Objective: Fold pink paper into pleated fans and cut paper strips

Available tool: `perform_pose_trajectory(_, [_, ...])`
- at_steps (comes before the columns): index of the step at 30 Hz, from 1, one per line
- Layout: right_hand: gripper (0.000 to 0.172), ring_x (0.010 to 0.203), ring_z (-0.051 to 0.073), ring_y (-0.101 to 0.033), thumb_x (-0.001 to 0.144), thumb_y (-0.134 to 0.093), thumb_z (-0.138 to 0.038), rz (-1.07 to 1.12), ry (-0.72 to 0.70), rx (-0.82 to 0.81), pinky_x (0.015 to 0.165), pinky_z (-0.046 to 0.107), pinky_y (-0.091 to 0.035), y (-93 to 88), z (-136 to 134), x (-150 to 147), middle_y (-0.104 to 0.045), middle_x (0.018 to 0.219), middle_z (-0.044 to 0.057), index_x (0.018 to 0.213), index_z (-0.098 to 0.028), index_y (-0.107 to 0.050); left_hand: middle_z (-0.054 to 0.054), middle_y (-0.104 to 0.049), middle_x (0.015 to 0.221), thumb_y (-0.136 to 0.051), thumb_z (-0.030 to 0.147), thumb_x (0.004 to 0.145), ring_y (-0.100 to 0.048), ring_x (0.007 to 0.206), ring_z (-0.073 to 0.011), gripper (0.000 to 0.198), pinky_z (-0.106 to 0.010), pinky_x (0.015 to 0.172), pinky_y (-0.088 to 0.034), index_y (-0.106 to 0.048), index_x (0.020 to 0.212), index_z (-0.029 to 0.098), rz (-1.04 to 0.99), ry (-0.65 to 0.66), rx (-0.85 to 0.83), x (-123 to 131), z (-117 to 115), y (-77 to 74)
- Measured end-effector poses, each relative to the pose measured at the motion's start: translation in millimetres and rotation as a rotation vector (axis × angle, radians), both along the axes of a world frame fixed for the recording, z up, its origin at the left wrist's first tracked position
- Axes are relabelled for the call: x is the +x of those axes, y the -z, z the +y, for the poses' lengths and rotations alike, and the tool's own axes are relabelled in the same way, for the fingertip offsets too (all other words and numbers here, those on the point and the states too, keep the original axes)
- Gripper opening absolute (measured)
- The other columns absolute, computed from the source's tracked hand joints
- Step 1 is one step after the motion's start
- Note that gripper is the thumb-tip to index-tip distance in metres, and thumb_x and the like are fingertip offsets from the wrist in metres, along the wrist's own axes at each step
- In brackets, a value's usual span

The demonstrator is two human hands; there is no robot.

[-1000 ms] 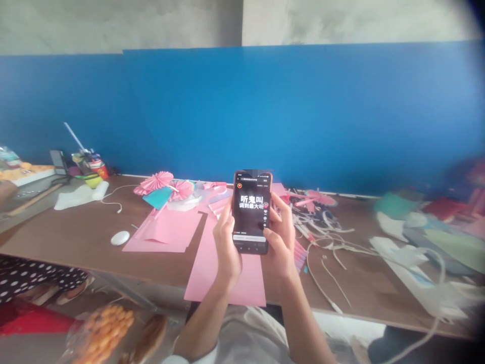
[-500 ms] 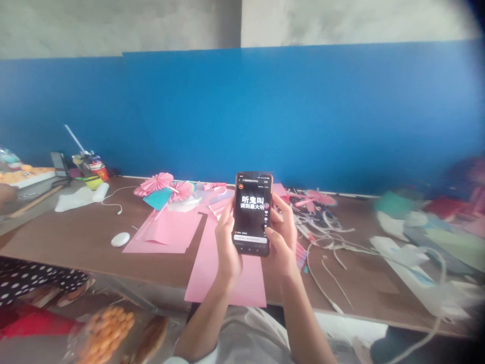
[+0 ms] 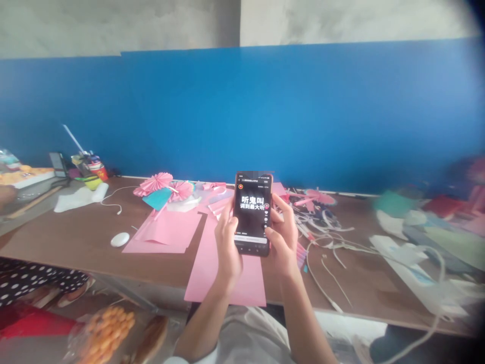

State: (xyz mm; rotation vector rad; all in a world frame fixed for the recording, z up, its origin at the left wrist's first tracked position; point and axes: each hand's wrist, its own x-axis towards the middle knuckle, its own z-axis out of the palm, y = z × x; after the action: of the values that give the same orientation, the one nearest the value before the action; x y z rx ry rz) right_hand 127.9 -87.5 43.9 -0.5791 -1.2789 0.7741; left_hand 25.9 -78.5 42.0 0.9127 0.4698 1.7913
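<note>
Well, both hands share one closed grip on a smartphone [image 3: 252, 215], held upright above the bench [image 3: 68, 237] with its lit screen facing the wearer and showing white Chinese characters on black. The left hand [image 3: 227, 242] wraps the phone's left edge, its fingers curling up behind it. The right hand [image 3: 282, 237] cups the right edge, with its thumb [image 3: 268, 230] resting low on the screen.

Directly beneath the grip lies a long pink paper sheet [image 3: 223, 273], running over the bench's near edge. Left of the grip sits a second pink sheet [image 3: 166, 233], and further left a white oval computer mouse [image 3: 120, 239]. Just beyond the grip, toward the back of the bench, are two pink paper fans [image 3: 158, 183] beside a teal paper piece [image 3: 156, 198]. To the right of the grip spreads a tangle of white paper strips [image 3: 322, 222], with another pink paper fan [image 3: 320, 197] behind it. Well left of the grip, against a blue wall [image 3: 242, 116], stands a cup of pens [image 3: 93, 169]. Below the bench, down and left of the grip, lies a bag of orange snacks [image 3: 106, 331].
</note>
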Motion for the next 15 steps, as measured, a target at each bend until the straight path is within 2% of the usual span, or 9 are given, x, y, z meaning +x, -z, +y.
perform_pose_trajectory(15, [0.061, 0.111, 0.032, -0.066, 0.090, -0.067, -0.038, -0.034, -0.012, 0.039, 0.090, 0.051, -0.054, -3.0, 0.2, 3.1, -0.064, 0.132, 0.013, 0.145, -0.028, -0.045, -0.006, -0.062, 0.144, -0.056, 0.029, 0.093, -0.051, 0.139, -0.0300, 0.050, -0.037, 0.106, -0.049, -0.058, 0.143, 0.025, -0.003, 0.003, -0.014, 0.1, -1.6, -2.7])
